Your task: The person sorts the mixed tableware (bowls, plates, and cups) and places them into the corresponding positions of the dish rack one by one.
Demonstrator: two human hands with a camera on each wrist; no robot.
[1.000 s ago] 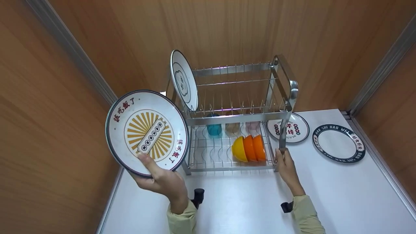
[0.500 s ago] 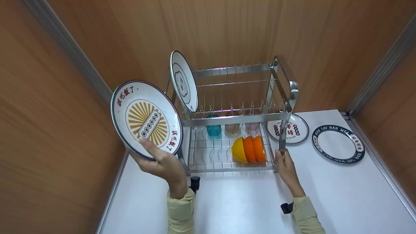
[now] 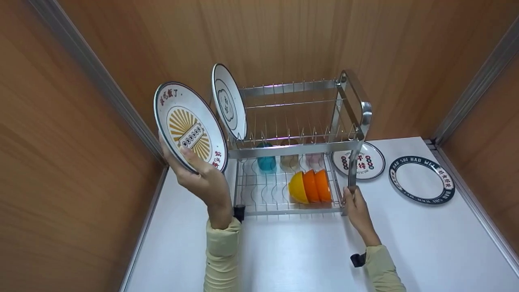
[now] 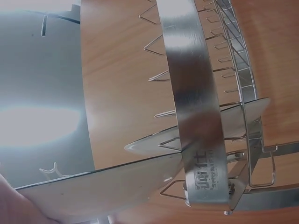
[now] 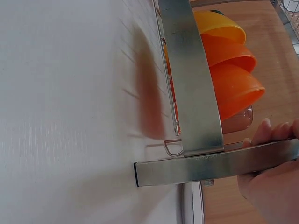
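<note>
In the head view my left hand (image 3: 204,180) grips a white plate (image 3: 188,125) with a yellow sunburst by its lower rim, thumb on its face. The plate is tilted, at the left end of a two-tier metal dish rack (image 3: 292,148). The left wrist view shows its edge (image 4: 107,179) close by the rack's upper bar (image 4: 196,102); contact is hard to tell. Another white plate (image 3: 229,101) stands in the upper tier's left end. My right hand (image 3: 359,211) holds the rack's right front leg (image 5: 224,163), its fingers (image 5: 268,133) curled round the metal.
One yellow bowl (image 3: 298,187) and two orange bowls (image 3: 323,185) lie nested on the lower tier. Behind them stand a teal cup (image 3: 267,158) and two paler cups. Two plates, one white (image 3: 371,162) and one dark-rimmed (image 3: 422,179), lie right of the rack. Wooden walls enclose the table.
My left hand has lifted the sunburst plate up and to the right, toward the rack's upper tier, turning it more edge-on. The right hand stays on the rack leg.
</note>
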